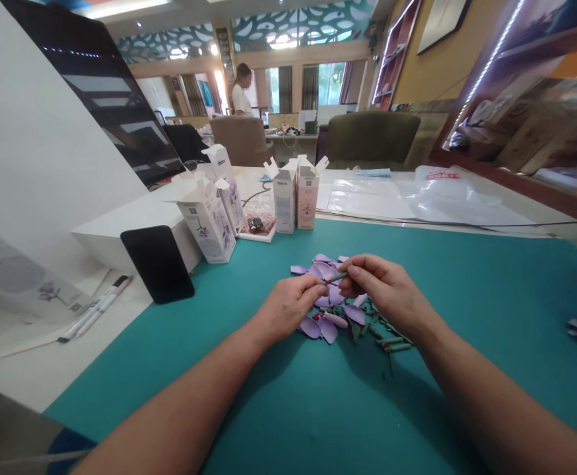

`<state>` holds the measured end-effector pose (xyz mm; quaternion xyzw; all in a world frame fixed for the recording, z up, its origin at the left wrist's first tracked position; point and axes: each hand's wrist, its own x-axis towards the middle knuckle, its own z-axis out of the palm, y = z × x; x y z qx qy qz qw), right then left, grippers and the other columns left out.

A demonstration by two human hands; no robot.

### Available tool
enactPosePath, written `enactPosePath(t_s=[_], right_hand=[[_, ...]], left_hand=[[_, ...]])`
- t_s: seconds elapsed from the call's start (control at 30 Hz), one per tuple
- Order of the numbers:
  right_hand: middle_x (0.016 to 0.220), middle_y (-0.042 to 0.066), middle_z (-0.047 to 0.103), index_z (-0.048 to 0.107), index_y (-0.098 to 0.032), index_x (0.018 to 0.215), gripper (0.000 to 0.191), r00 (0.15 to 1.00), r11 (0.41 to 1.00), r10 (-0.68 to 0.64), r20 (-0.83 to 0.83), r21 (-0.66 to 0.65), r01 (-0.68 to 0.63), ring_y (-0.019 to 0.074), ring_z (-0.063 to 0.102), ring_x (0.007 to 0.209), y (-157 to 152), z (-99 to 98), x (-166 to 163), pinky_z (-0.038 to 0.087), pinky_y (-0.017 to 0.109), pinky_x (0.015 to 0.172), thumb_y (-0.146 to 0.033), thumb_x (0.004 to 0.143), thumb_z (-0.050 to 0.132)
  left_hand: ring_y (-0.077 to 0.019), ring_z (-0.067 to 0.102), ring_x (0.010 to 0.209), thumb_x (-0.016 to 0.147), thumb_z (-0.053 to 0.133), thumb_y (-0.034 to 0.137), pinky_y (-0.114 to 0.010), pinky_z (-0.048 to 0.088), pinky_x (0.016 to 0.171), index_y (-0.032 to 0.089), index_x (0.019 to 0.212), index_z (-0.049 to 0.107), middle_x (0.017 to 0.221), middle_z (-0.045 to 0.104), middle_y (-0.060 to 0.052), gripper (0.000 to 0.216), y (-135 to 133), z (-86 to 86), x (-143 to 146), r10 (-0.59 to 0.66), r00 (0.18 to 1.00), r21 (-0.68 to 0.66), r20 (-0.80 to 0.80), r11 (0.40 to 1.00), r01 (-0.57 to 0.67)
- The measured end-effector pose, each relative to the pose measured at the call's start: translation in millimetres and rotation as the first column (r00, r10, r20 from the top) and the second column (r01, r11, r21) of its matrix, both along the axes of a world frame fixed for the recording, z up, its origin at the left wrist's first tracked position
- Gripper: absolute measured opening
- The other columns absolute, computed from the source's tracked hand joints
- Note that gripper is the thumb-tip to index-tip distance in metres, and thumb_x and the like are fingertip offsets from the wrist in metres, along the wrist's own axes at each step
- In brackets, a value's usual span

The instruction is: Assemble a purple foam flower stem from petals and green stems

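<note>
A thin green stem piece with a red part near its left end spans the gap between my two hands. My left hand pinches the red end between thumb and fingertips. The green end is gripped by my right hand, thumb against fingers. Below them lies a loose pile of light purple petals, some partly hidden by my hands. Several short green stem pieces are scattered under and beside my right hand.
A black phone or tablet leans against a white box at left. Open printed cartons and a pink carton stand behind the green mat. Pens lie left; plastic bags lie behind. A person stands far back.
</note>
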<state>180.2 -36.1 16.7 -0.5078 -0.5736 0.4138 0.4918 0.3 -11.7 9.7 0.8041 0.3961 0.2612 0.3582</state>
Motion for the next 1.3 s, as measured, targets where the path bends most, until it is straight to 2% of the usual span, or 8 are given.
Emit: enactPosePath(t_s=[0.77, 1.1, 1.3], right_hand=[[0.059, 0.001, 0.067, 0.062, -0.018, 0.077, 0.042, 0.994, 0.999, -0.015, -0.107, -0.031, 0.012, 0.0143, 0.064, 0.055, -0.1, -9.9, -10.3, 0.054, 0.029, 0.057, -0.059, 0.069, 0.065], [0.060, 0.002, 0.066, 0.061, -0.018, 0.078, 0.042, 0.988, 0.998, -0.022, -0.156, -0.055, 0.013, 0.0155, 0.064, 0.055, -0.4, -15.9, -14.7, 0.054, 0.029, 0.057, -0.058, 0.067, 0.066], [0.061, 0.001, 0.066, 0.061, -0.019, 0.083, 0.035, 0.989, 0.996, -0.003, -0.147, -0.089, -0.011, 0.0153, 0.063, 0.055, 0.7, -14.3, -15.0, 0.054, 0.031, 0.058, -0.051, 0.070, 0.065]], left_hand=[[-0.0139, 0.050, 0.065, 0.090, 0.039, 0.028, -0.025, 0.032, 0.060, 0.019, 0.063, 0.051, 0.064, 0.055, 0.001, 0.030, -2.2, -3.7, 2.5, 0.053, 0.989, 0.162, -0.139, 0.986, -0.030], [-0.0141, 0.050, 0.065, 0.090, 0.040, 0.027, -0.025, 0.032, 0.061, 0.019, 0.062, 0.049, 0.063, 0.053, 0.001, 0.031, -3.3, -2.3, 1.2, 0.046, 0.990, 0.164, -0.132, 0.986, -0.024], [-0.0140, 0.049, 0.064, 0.090, 0.038, 0.028, -0.025, 0.032, 0.060, 0.019, 0.064, 0.049, 0.064, 0.054, 0.001, 0.030, -3.0, -4.0, 3.5, 0.055, 0.990, 0.146, -0.133, 0.989, -0.036]])
